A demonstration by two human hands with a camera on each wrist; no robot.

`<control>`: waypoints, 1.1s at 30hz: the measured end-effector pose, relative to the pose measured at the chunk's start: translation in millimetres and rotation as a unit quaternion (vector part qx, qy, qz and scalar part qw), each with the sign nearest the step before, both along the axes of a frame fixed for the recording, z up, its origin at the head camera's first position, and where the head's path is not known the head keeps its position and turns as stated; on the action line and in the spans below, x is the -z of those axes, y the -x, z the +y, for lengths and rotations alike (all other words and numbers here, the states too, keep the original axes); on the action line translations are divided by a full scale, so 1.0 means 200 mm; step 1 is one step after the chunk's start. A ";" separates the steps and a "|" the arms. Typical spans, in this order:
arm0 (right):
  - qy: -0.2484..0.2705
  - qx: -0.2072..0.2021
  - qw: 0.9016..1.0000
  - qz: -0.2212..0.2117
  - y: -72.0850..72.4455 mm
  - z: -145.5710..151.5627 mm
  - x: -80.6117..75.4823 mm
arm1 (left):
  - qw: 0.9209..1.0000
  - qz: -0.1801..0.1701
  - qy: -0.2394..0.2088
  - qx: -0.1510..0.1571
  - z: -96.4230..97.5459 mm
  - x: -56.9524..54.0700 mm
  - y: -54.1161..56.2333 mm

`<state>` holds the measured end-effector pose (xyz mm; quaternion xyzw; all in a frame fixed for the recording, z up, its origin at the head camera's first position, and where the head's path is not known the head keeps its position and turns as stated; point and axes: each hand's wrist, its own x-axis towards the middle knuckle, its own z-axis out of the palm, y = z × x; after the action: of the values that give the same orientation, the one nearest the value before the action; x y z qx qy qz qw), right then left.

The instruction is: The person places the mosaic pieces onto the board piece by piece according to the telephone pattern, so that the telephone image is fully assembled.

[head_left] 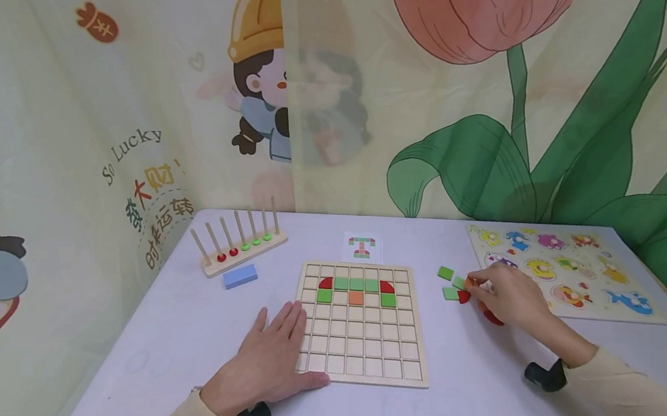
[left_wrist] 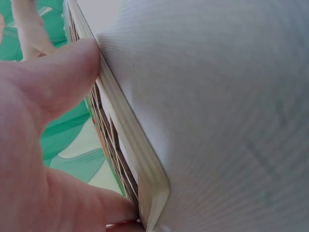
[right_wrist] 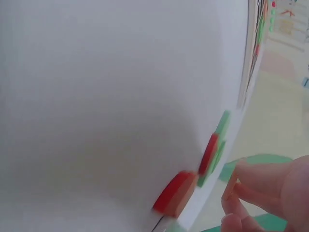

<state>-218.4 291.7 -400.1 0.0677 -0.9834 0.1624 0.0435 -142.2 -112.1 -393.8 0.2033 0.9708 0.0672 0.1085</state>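
My left hand (head_left: pixel 268 362) rests at the left and front edges of a wooden grid board (head_left: pixel 422 336), its fingers extended and touching the rim. On the board lie green squares, two red quarter-round tiles (head_left: pixel 325 283) and an orange square (head_left: pixel 355 297), near its far side. To the right of the board, my right hand (head_left: pixel 509 294) pinches a thin orange tile (right_wrist: pixel 231 187) between thumb and fingertips. Loose green squares (head_left: pixel 445 272) and red pieces (right_wrist: pixel 175 194) lie on the table just beneath and beside that hand, some partly hidden by it.
A picture card (head_left: pixel 363 245) lies behind the board. At the back left stand a peg rack (head_left: pixel 245 248) with red and green rings and a blue block (head_left: pixel 240 276). An animal puzzle board (head_left: pixel 573 276) lies at the right. Printed curtains (head_left: pixel 355 184) hang behind the table.
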 end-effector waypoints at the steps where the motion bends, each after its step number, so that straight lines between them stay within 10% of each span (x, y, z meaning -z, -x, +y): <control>1: 0.002 -0.006 1.000 0.009 -0.01 -0.02 0.00 | 1.000 0.001 -0.001 0.001 0.00 0.00 0.00; 11: 0.029 -0.101 0.991 0.084 -0.06 -0.26 0.00 | 1.000 0.002 0.001 0.001 0.00 0.01 0.00; 33: -0.004 -0.285 0.956 0.075 -0.01 -0.78 0.04 | 1.000 -0.001 0.003 -0.001 0.00 0.01 0.00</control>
<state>-217.2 136.4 -408.5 0.3571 -0.9180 0.1581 0.0691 -142.0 -112.4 -396.1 0.2022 0.9710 0.0650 0.1102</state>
